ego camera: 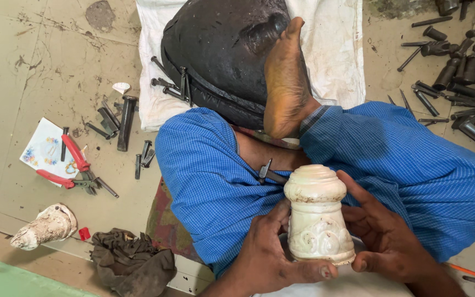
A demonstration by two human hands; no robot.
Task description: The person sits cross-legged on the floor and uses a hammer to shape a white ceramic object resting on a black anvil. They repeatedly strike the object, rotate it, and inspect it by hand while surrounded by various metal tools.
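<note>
the carving (pixel 318 215) looks like stone or a hard white mineral, so it is probably heavy for its size, fully stiff, and brittle: a fall on the floor (pixel 39 66) could chip its thin edges. its surface seems smooth and a little dusty, so it may slip in dry fingers. the best place to hold it seems to be the wide lower body, with support under the base, not the narrow neck below the cap. it is held upright in front of the person's lap, between both hands, above the blue cloth (pixel 210 170) of the crossed legs. the left hand (pixel 273 258) cups it from the left and below, fingers curved together around the back, the thumb lying across under the base. the right hand (pixel 377 231) holds the right side, fingers bent and slightly spread along the body, the thumb pressing near the bottom edge. the piece is cream white, shaped like a bell or a small dome tower: a rounded ribbed cap on top, a narrower neck with a dirty brown line, then a body that widens down, with curled relief patterns cut low on it. on the floor at the left lie red pliers (pixel 67 165) and a second pale carving (pixel 45 226), well apart from the hands.
</note>
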